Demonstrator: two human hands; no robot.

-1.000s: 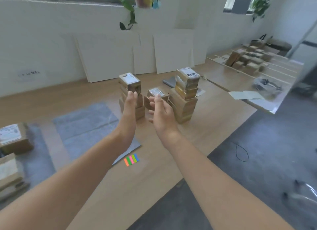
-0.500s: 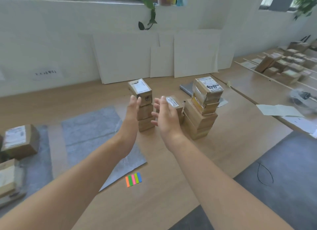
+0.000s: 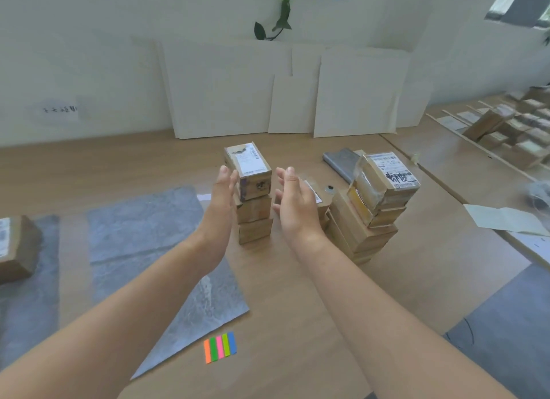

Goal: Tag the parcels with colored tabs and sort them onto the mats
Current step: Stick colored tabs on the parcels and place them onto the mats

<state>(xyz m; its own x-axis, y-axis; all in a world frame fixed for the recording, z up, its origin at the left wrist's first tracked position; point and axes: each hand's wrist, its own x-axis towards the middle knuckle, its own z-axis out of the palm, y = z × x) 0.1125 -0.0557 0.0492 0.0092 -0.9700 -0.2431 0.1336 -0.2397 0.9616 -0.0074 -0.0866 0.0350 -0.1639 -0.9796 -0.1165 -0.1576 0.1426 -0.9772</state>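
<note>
Cardboard top parcel (image 3: 248,169) stood flanked by left hand (image 3: 221,199) and right hand (image 3: 293,206), each grip released and empty. Pickup seemed to be the step in hand, next needing both palms closed on its sides.

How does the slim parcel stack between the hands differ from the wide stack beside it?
The slim stack is a single column of three visible parcels; the wide stack is broader and holds more. The slim stack stands fairly straight; the wide stack's top parcels sit skewed. The slim stack's top label shows small print; the wide stack's bears bold black handwriting. Both are brown cardboard on the wooden table.
</note>
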